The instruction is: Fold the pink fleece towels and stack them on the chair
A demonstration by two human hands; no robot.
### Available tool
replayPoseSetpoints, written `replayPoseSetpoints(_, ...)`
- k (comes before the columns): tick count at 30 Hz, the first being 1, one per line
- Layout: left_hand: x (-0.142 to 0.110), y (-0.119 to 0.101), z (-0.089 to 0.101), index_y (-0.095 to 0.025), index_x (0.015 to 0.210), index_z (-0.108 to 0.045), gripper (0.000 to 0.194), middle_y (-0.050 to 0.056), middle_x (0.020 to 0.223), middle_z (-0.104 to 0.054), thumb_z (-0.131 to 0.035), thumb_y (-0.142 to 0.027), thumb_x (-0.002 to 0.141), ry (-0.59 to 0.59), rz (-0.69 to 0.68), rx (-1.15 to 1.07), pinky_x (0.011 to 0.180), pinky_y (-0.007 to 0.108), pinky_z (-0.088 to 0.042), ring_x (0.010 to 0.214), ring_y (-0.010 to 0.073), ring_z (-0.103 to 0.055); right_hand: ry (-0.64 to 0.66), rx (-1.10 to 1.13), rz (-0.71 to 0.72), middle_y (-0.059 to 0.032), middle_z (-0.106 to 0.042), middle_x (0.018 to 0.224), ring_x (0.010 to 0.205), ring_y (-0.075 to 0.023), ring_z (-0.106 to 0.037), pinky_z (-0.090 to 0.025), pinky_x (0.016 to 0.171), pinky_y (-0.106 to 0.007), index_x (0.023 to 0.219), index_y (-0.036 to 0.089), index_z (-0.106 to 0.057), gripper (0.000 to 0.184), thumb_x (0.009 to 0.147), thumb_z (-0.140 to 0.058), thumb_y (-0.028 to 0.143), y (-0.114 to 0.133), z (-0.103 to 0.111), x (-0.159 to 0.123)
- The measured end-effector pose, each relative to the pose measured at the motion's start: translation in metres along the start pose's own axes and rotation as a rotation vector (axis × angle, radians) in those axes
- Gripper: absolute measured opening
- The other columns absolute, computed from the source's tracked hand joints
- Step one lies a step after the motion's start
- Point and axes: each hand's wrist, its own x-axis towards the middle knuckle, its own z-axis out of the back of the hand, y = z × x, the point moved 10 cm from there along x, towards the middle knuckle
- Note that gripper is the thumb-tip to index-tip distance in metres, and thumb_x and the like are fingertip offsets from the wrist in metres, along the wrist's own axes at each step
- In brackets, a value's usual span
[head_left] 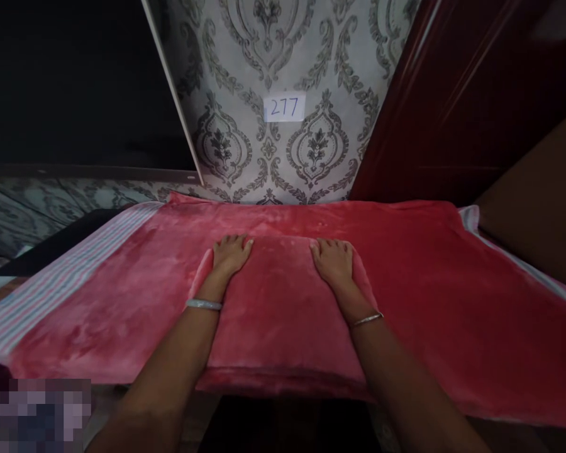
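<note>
A folded pink-red plush blanket (pixel 285 308) forms a thick rectangular stack in the middle, its layered edge facing me. My left hand (pixel 232 253) lies flat on its far left corner, fingers spread and pointing away from me. On the far right corner rests my right hand (pixel 334 258), also flat with its fingers apart. Both palms press on the plush surface and neither hand grips anything. Beneath the stack, a wider red plush cloth (pixel 453 302) covers the surface. A striped cloth (pixel 80 277) shows under its left side.
A large black television (pixel 75 82) stands at the back left, near the patterned wall (pixel 268 157). A paper label reading 277 (pixel 284 107) is stuck there. Dark red glossy furniture (pixel 453 94) rises at the back right, with a brown panel (pixel 542 195) beside it.
</note>
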Motion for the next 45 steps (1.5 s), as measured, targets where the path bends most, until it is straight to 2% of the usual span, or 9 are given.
replayPoseSetpoints(14, 0.000, 0.002, 0.009, -0.017, 0.139, -0.061, 0.053, 0.015, 0.145, -0.061, -0.033, -0.044, 0.104, -0.032, 0.006, -0.079, 0.113, 0.055, -0.038, 0.137, 0.0338, -0.051, -0.020, 0.027, 0.018, -0.0148, -0.069, 0.129, 0.122, -0.0304, -0.057, -0.029, 0.108, -0.046, 0.126, 0.016, -0.068, 0.046, 0.105, -0.034, 0.040, -0.001, 0.002, 0.003)
replayPoseSetpoints(20, -0.002, 0.007, 0.017, -0.015, 0.128, -0.066, 0.048, 0.016, 0.134, -0.068, -0.033, -0.039, 0.104, -0.104, 0.036, -0.090, 0.111, 0.044, -0.041, 0.128, 0.0280, -0.059, -0.020, 0.043, 0.021, -0.0148, -0.069, 0.131, 0.123, -0.0295, -0.057, -0.029, 0.108, -0.045, 0.127, 0.016, -0.068, 0.049, 0.106, -0.031, 0.040, -0.002, 0.001, 0.004)
replayPoseSetpoints(23, -0.003, 0.007, 0.020, -0.014, 0.124, -0.068, 0.046, 0.018, 0.129, -0.069, -0.033, -0.035, 0.103, -0.134, 0.030, -0.102, 0.109, 0.044, -0.043, 0.125, 0.0283, -0.061, -0.014, 0.031, 0.015, -0.0154, -0.068, 0.133, 0.125, -0.0289, -0.056, -0.029, 0.108, -0.045, 0.129, 0.016, -0.067, 0.049, 0.106, -0.031, 0.040, -0.002, 0.001, 0.004)
replayPoseSetpoints(30, -0.007, 0.012, 0.024, -0.009, 0.134, -0.062, 0.048, 0.018, 0.134, -0.067, -0.030, -0.023, 0.102, -0.166, 0.057, -0.145, 0.108, 0.037, -0.044, 0.126, 0.0248, -0.062, -0.027, 0.024, 0.001, -0.0157, -0.070, 0.128, 0.122, -0.0285, -0.059, -0.031, 0.106, -0.044, 0.124, 0.015, -0.070, 0.050, 0.106, -0.030, 0.040, 0.002, 0.006, 0.000)
replayPoseSetpoints(36, -0.006, 0.009, 0.036, -0.012, 0.126, -0.069, 0.046, 0.018, 0.127, -0.071, -0.034, -0.024, 0.100, -0.115, 0.055, -0.144, 0.106, 0.039, -0.047, 0.122, 0.0269, -0.066, 0.068, 0.004, -0.022, -0.0191, -0.066, 0.135, 0.127, -0.0313, -0.056, -0.032, 0.109, -0.049, 0.131, 0.014, -0.067, 0.054, 0.106, -0.027, 0.040, 0.007, 0.012, -0.001)
replayPoseSetpoints(39, -0.016, -0.004, 0.046, -0.010, 0.137, -0.062, 0.048, 0.021, 0.142, -0.062, -0.041, -0.032, 0.100, -0.106, 0.024, -0.135, 0.112, 0.042, -0.043, 0.134, 0.0296, -0.057, 0.094, 0.018, -0.034, -0.0178, -0.059, 0.145, 0.135, -0.0331, -0.051, -0.033, 0.110, -0.053, 0.141, 0.016, -0.060, 0.053, 0.106, -0.029, 0.041, 0.016, 0.021, 0.002)
replayPoseSetpoints(41, -0.029, -0.026, 0.048, -0.015, 0.149, -0.052, 0.055, 0.018, 0.156, -0.048, -0.044, -0.040, 0.100, -0.125, -0.081, -0.118, 0.121, 0.047, -0.032, 0.147, 0.0296, -0.043, 0.087, 0.034, 0.027, -0.0141, -0.048, 0.157, 0.145, -0.0331, -0.039, -0.028, 0.115, -0.056, 0.151, 0.021, -0.050, 0.053, 0.106, -0.030, 0.042, 0.034, 0.026, 0.000)
replayPoseSetpoints(43, -0.046, -0.051, 0.040, -0.019, 0.156, -0.042, 0.062, 0.014, 0.166, -0.034, -0.045, -0.045, 0.099, -0.122, -0.218, -0.078, 0.126, 0.055, -0.020, 0.155, 0.0306, -0.028, 0.085, 0.053, 0.133, -0.0096, -0.041, 0.162, 0.150, -0.0317, -0.032, -0.023, 0.119, -0.057, 0.154, 0.026, -0.046, 0.053, 0.106, -0.031, 0.041, 0.056, 0.023, -0.007)
replayPoseSetpoints(45, -0.060, -0.068, 0.021, -0.020, 0.159, -0.037, 0.064, 0.013, 0.168, -0.028, -0.042, -0.047, 0.100, -0.069, -0.294, -0.029, 0.126, 0.062, -0.015, 0.157, 0.0331, -0.020, 0.082, 0.066, 0.202, -0.0080, -0.041, 0.163, 0.149, -0.0309, -0.033, -0.021, 0.120, -0.057, 0.154, 0.027, -0.046, 0.052, 0.105, -0.033, 0.038, 0.072, 0.015, -0.017)
